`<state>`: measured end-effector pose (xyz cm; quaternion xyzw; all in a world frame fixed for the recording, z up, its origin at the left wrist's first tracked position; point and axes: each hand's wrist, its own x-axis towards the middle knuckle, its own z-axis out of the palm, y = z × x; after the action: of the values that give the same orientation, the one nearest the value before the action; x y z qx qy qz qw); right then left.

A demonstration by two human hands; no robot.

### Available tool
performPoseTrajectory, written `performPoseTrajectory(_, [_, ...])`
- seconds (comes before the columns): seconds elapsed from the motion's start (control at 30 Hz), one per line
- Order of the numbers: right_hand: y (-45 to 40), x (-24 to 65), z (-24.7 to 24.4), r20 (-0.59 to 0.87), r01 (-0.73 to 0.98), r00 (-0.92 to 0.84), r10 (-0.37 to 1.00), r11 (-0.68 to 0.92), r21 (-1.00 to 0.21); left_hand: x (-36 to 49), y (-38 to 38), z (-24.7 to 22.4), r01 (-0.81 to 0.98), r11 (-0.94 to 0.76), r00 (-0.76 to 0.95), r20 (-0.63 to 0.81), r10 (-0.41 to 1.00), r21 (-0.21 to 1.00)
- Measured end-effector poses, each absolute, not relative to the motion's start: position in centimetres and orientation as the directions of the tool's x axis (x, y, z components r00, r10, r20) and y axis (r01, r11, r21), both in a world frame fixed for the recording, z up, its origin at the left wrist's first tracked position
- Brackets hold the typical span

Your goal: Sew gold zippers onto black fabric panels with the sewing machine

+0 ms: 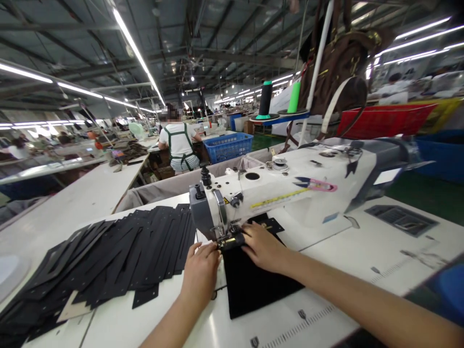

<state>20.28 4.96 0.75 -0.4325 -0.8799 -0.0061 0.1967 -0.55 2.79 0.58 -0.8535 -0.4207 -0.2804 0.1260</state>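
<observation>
The black panel [255, 282] is lying flat, dark and smooth, before the sewing machine [282, 183]; at its needle end, the left hand [202, 266] and right hand [263, 245] are touching work, grip unclear.

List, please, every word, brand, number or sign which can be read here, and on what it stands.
No word, brand or number can be read.
Yellow triangle sign on the sewing machine: symbol too small.
Yellow tape on its arm: marks too small.
Scale on the table: unreadable.
White label at the machine's end: no text visible.
</observation>
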Motion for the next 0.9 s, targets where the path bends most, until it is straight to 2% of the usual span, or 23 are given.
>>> performPoseTrajectory(0.1, [1.9,22.3,0.3,0.3,0.859,-0.49,0.818,0.512,0.004,-1.2,0.2,1.5,0.764,-0.639,0.493,0.556,0.67,0.093])
performPoseTrajectory(0.17, [-1.2,22.8,-0.3,0.32,0.853,-0.515,0.795,0.511,0.105,-1.7,-1.9,1.9,0.738,-0.66,0.497,0.549,0.672,0.139])
performPoseTrajectory(0.23, [-4.1,22.6,-0.8,0.39,0.818,-0.553,0.736,0.568,0.087,-1.9,-3.5,2.1,0.724,-0.669,0.498,0.547,0.673,0.165])
performPoseTrajectory(0.3, [-6.2,22.0,-0.5,0.463,0.792,-0.54,0.703,0.611,-0.006,-1.9,-4.5,2.1,0.725,-0.664,0.497,0.531,0.687,0.18])
performPoseTrajectory(0.37, [-7.0,21.4,0.8,0.484,0.75,-0.491,0.724,0.634,-0.187,-1.6,-4.9,2.0,0.736,-0.646,0.487,0.503,0.714,0.204])
performPoseTrajectory(0.47, [-5.9,21.1,4.1,0.296,0.655,-0.416,0.86,0.509,-0.558,-0.3,-5.0,2.2,0.734,-0.61,0.457,0.447,0.769,0.299])
performPoseTrajectory(0.5, [-5.2,21.2,5.2,0.22,0.639,-0.391,0.894,0.436,-0.634,0.2,-4.9,2.4,0.718,-0.599,0.449,0.422,0.788,0.355])
performPoseTrajectory(0.57, [-3.8,21.3,7.2,0.186,0.613,-0.361,0.914,0.383,-0.691,1.2,-4.7,3.1,0.667,-0.577,0.421,0.401,0.814,0.471])
performPoseTrajectory(0.63, [-2.7,21.6,8.5,0.216,0.612,-0.376,0.901,0.416,-0.673,1.9,-4.3,3.8,0.632,-0.563,0.348,0.453,0.821,0.533])
performPoseTrajectory(0.7, [-2.2,21.7,9.1,0.24,0.626,-0.424,0.873,0.474,-0.619,2.1,-3.6,4.4,0.633,-0.574,0.29,0.528,0.798,0.519])
performPoseTrajectory(0.9, [-1.9,21.7,9.3,0.353,0.658,-0.524,0.775,0.632,-0.41,2.3,-1.3,4.7,0.613,-0.698,0.438,0.577,0.69,0.369])
